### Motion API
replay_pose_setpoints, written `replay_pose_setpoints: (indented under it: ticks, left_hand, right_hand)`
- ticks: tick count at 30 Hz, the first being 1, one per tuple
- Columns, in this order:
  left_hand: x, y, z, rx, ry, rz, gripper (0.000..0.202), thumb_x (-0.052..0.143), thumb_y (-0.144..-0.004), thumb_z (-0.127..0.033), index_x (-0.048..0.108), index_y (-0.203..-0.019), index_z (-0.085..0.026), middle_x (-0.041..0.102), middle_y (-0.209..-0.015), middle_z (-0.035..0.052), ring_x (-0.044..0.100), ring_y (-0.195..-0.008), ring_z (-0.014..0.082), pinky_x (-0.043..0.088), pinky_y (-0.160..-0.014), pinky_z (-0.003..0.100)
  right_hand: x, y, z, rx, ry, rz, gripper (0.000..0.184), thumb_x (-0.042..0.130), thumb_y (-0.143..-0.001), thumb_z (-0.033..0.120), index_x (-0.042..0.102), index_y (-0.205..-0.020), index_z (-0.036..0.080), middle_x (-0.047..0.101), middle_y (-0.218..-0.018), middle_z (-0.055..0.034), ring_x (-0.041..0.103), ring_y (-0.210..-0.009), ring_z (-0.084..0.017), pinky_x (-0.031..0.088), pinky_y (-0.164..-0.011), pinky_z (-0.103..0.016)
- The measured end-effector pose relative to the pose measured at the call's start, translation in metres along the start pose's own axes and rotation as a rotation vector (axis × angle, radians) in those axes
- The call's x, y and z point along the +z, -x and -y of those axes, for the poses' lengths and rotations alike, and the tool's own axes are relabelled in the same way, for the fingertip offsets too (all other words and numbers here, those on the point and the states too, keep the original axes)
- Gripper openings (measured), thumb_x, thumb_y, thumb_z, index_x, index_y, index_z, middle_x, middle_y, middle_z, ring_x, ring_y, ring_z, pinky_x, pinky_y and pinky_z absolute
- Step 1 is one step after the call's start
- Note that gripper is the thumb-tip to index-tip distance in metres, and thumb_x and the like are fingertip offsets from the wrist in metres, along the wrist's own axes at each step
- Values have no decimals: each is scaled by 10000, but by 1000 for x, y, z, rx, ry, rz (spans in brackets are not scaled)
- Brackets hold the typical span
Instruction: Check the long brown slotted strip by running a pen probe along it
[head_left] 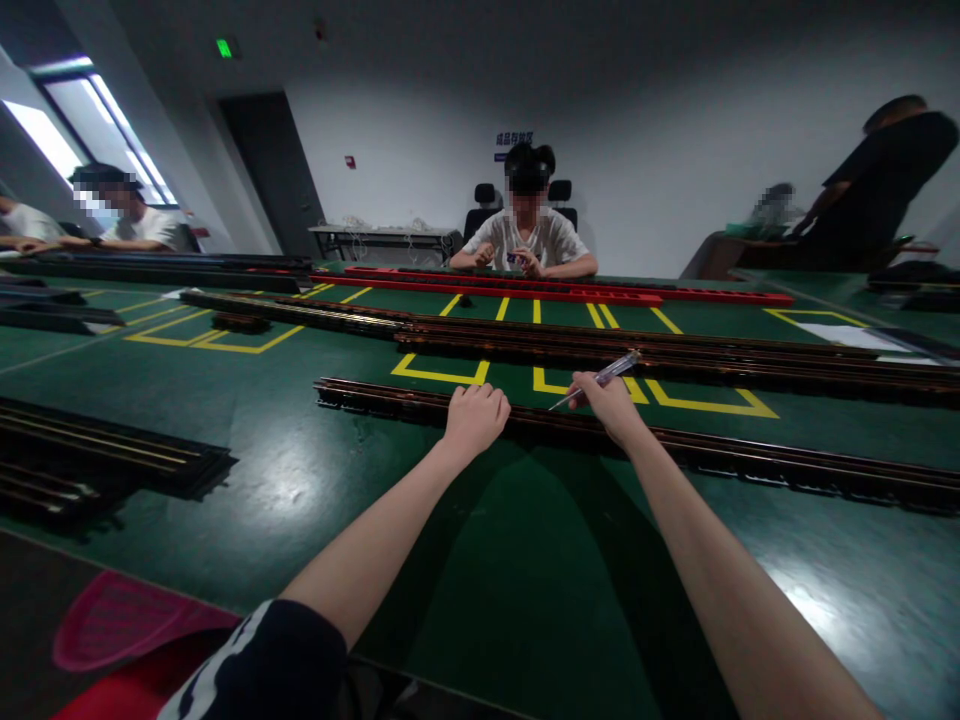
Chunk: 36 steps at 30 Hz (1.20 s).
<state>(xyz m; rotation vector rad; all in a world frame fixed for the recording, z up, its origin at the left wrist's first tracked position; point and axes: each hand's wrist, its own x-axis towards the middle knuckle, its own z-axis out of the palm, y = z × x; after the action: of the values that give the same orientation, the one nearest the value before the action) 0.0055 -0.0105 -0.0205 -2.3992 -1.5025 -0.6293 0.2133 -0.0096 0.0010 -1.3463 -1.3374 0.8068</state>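
A long dark rail (pixel 750 455) with copper-coloured strips along it lies across the green table in front of me. My left hand (pixel 478 418) is closed over its near edge, left of the middle, with the fingers curled on the far side. My right hand (pixel 606 405) grips a screwdriver (pixel 616 367) with a clear handle. The shaft slants down to the left, and its tip is at the rail between my two hands; whether it touches is too small to tell.
More dark rails (pixel 525 335) lie just beyond, and another stack (pixel 112 445) sits at the left. Red rails (pixel 480 285) run along the far side, where a co-worker (pixel 525 235) sits. Yellow tape (pixel 442 372) marks the table (pixel 300 540). A pink stool (pixel 120 620) stands at lower left.
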Motion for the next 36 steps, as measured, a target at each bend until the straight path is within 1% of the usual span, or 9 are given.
replay_pose_setpoints:
  ticks: [8, 14, 18, 26, 28, 32, 36]
  left_hand:
    - [-1, 0, 0, -7, 4, 19, 452, 257, -961, -273, 673, -835, -150, 692, -852, 90, 626, -783, 190, 417, -693, 327]
    - [1, 1, 0, 3, -39, -24, 439, 273, -960, -266, 676, -831, -152, 697, -856, 93, 630, -815, 202, 410, -707, 340]
    - [0, 1, -1, -6, -1, -9, 437, 284, -962, -272, 683, -836, -149, 704, -869, 92, 635, -807, 192, 421, -718, 332]
    - [-4, 1, -2, -1, 97, 4, 419, 284, -959, -264, 684, -914, -149, 710, -963, 88, 639, -862, 187, 444, -780, 341]
    - [-5, 1, -4, 32, 123, 11, 414, 290, -956, -289, 680, -939, -152, 705, -980, 87, 635, -883, 189, 447, -806, 352]
    - [-8, 4, -10, 159, 144, 39, 395, 351, -930, -377, 657, -1027, -146, 687, -1038, 94, 619, -933, 202, 443, -857, 372]
    - [-10, 5, -13, 207, 133, 99, 392, 415, -892, -400, 607, -1131, -157, 665, -1102, 99, 607, -973, 215, 444, -868, 381]
  right_hand:
    - [-2, -2, -2, 37, -1, -39, 218, 524, -755, 254, 586, -558, 186, 583, -487, -7, 578, -529, -147, 482, -637, -290]
    - [-3, -4, -8, -21, 0, -12, 227, 549, -750, 327, 588, -576, 187, 584, -506, 4, 573, -532, -142, 473, -636, -293]
    - [-4, -5, -10, -19, 3, -1, 244, 557, -765, 355, 594, -593, 184, 587, -519, 6, 575, -540, -137, 477, -649, -294]
    - [-5, -5, -11, 0, 13, -4, 244, 570, -782, 355, 602, -617, 178, 599, -535, 2, 588, -544, -134, 484, -645, -290]
    - [-4, -5, -10, 2, 23, -4, 252, 565, -789, 358, 599, -616, 178, 604, -537, -4, 595, -551, -141, 484, -650, -295]
    - [-4, -5, -10, -17, 41, -5, 265, 558, -790, 375, 591, -606, 187, 607, -529, -8, 598, -545, -151, 479, -647, -304]
    - [-4, -5, -10, -24, 44, -1, 262, 553, -788, 383, 595, -615, 190, 612, -531, -9, 597, -544, -146, 479, -640, -292]
